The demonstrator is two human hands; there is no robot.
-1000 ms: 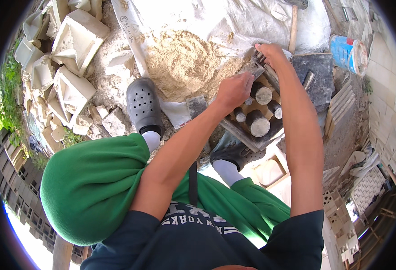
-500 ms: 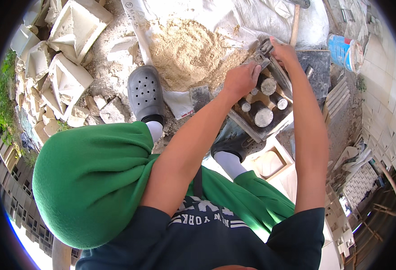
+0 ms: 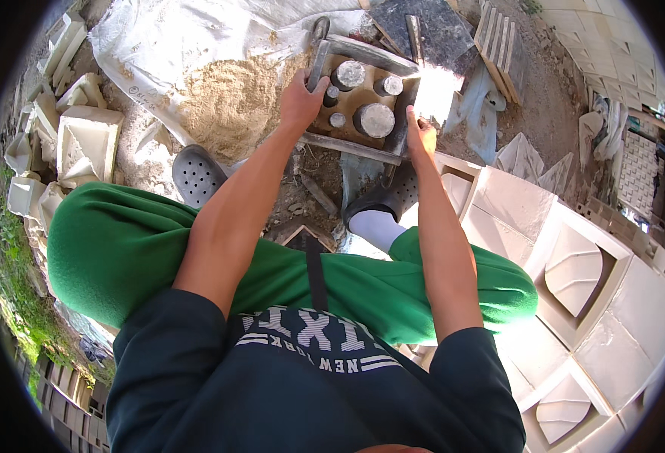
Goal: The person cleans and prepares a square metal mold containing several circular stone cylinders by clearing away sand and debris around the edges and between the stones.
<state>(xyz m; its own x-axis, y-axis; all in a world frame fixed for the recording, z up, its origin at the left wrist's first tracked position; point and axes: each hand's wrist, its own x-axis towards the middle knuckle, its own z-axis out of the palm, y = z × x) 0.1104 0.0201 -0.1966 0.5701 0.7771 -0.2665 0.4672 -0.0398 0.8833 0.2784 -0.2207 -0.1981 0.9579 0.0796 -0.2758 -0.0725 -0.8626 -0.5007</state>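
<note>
A dark rectangular mould frame (image 3: 363,149), with several round grey-topped cylinders (image 3: 374,121) standing inside it, is held out in front of me between my hands. My left hand (image 3: 302,102) is closed round its left side, below a metal loop handle (image 3: 320,30) at the far left corner. On the opposite side, my right hand (image 3: 421,138) grips the right edge near the closer corner, its thumb along the top. The fingertips of both hands are partly hidden beneath the frame. The mould is near my right shoe (image 3: 381,198).
Pale sand (image 3: 227,106) lies on a white sheet (image 3: 166,38) to the left. Stacked cream blocks (image 3: 566,264) fill the right side. Broken blocks (image 3: 87,140) are piled at far left. A dark board (image 3: 423,26) and wooden slats (image 3: 498,45) lie beyond the mould.
My hands have gone from the mould's far end to its left and right sides. The mould now sits squarer before me, and the view has swung right.
</note>
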